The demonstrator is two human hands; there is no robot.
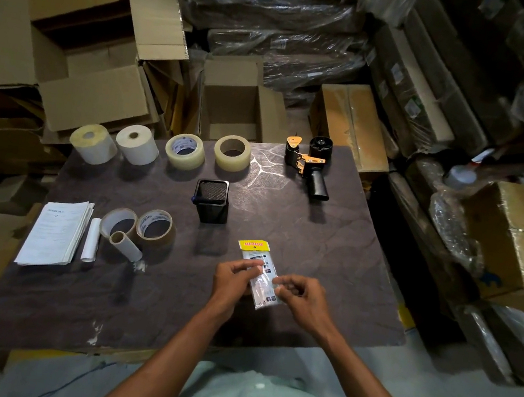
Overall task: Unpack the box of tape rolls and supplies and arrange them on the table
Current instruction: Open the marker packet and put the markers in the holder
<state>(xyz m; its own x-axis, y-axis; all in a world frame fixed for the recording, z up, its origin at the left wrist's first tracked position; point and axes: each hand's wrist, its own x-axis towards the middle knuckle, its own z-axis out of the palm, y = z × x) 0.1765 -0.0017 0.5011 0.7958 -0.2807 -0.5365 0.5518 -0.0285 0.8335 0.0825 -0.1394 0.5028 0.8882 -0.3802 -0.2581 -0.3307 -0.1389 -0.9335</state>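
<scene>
A clear plastic packet (260, 271) with a yellow header card lies flat on the dark table (332, 243), near its front middle. My left hand (231, 278) pinches the packet's left edge. My right hand (300, 296) pinches its right edge lower down. Along the far edge stand two white label rolls (93, 143) (137, 144) and two clear tape rolls (185, 151) (232, 153). A black and orange tape dispenser (309, 166) lies at the back right. A black mesh pen holder (211, 201) stands mid-table.
At the left lie a stack of white papers (56, 232), a small white roll (91, 239), two brown tape rolls (156, 228) and a cardboard tube (126, 246). Open cardboard boxes (234, 102) and plastic-wrapped bundles crowd the floor behind and to both sides.
</scene>
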